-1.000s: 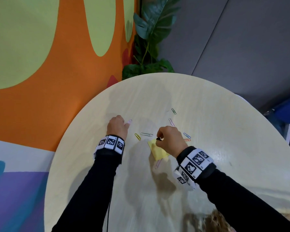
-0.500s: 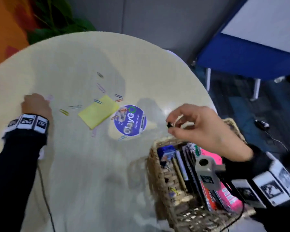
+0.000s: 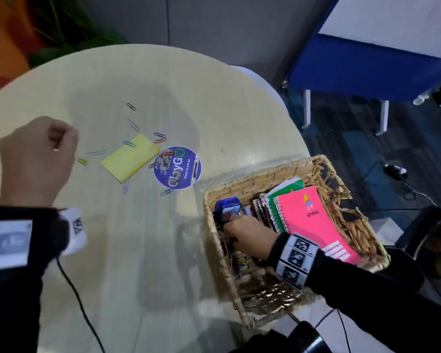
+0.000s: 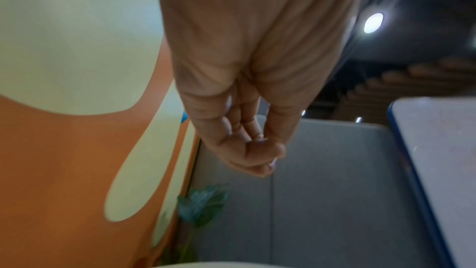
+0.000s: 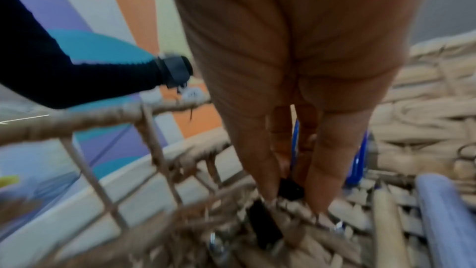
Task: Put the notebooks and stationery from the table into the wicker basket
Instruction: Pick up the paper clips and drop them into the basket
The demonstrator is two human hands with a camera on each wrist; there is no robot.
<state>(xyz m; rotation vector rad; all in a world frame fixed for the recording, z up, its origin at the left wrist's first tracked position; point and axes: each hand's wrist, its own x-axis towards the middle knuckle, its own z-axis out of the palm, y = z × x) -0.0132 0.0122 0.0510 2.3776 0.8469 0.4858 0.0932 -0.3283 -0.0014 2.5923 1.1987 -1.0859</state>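
Round purple sticker [image 3: 177, 167] stuck flat on the pale tabletop, white lettering. Green leafy plant [image 3: 69, 34] behind the far edge, against an orange and pale-yellow painted wall [image 4: 64, 68]. Grey wall panels [image 3: 214, 29] beyond. Blue bench [image 3: 367, 70] on white legs, right, over dark carpet. Ceiling lamp [image 4: 373, 22] lit.

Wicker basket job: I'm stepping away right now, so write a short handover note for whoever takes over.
Right hand: down inside the wicker basket, pinching a small black item just above the bottom.
Left hand: raised over the table, fingers curled; whether it holds anything cannot be told.
Done: pink spiral notebook, green notebook and a blue item are in the basket.
Left: yellow sticky-note pad and the scattered paper clips around it.
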